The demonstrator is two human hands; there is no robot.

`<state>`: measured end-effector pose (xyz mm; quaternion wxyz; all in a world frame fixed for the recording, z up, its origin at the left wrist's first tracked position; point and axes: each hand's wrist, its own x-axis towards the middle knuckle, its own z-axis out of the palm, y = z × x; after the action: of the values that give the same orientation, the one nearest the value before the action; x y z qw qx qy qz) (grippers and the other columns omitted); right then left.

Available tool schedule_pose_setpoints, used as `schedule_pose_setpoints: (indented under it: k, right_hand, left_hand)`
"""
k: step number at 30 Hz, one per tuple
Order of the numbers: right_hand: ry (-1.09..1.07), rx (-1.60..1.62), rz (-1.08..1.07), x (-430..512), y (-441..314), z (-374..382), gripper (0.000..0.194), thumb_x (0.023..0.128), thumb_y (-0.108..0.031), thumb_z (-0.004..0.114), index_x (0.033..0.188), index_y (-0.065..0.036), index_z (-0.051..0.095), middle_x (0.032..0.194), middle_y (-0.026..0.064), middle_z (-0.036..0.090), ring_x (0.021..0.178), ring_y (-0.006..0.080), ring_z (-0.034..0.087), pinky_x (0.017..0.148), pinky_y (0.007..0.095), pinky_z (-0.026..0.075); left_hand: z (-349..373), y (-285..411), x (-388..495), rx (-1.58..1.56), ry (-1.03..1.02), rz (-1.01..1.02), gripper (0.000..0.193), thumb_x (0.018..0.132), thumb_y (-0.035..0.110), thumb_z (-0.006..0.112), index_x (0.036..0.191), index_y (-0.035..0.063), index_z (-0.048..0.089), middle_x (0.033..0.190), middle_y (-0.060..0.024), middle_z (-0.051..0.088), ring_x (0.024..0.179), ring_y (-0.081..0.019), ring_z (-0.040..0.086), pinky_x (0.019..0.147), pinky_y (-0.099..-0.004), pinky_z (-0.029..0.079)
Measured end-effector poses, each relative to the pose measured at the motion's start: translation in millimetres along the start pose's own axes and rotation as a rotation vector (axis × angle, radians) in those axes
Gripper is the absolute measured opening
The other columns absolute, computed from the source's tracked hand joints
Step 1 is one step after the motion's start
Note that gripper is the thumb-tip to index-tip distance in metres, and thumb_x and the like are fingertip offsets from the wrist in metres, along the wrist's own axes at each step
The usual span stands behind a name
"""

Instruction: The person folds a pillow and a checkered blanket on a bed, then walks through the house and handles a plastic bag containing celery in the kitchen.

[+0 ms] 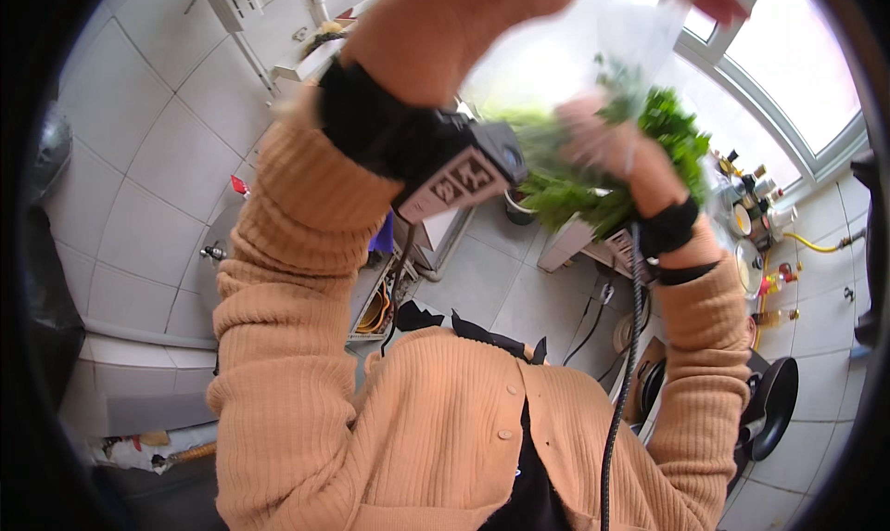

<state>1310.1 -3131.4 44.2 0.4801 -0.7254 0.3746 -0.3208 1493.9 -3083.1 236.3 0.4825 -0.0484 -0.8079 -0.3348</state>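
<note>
My left hand is raised across the top of the picture, partly cut off and blurred. From its fingers hangs a clear plastic bag, though the grip itself is beyond the upper edge. Lower and to the right, my right hand is closed around a bunch of leafy green herbs. The leaves spread out on both sides of that hand and below it. Thin plastic film overlaps the right hand and some stems; motion blur hides whether the hand is inside the bag.
Bottles and jars crowd a ledge below the window on the right. A black frying pan is at lower right. A cable runs down my front. Floor tiles show between my arms.
</note>
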Motion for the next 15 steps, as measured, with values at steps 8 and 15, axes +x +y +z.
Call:
schedule_pose_setpoints:
  k: [8, 15]
  right_hand:
    - [0.087, 0.187, 0.356, 37, 119, 106, 0.025, 0.086, -0.022, 0.056, 0.103, -0.004, 0.055, 0.096, 0.0142, 0.060, 0.084, 0.0258, 0.058, 0.074, 0.0355, 0.048]
    - [0.052, 0.119, 0.337, 48, 171, 118, 0.031, 0.084, -0.023, 0.058, 0.109, -0.004, 0.054, 0.101, 0.0146, 0.059, 0.090, 0.0263, 0.057, 0.078, 0.0368, 0.047]
  left_hand:
    - [81, -80, -124, -0.043, -0.017, -0.489, 0.062, 0.076, 0.002, 0.063, 0.132, -0.0017, 0.038, 0.094, -0.0150, 0.063, 0.082, -0.0155, 0.065, 0.074, -0.0295, 0.054]
    - [71, -105, -171, -0.070, -0.019, -0.360, 0.056, 0.075, 0.003, 0.061, 0.127, -0.0053, 0.042, 0.084, -0.0181, 0.063, 0.077, -0.0245, 0.067, 0.070, -0.0309, 0.052]
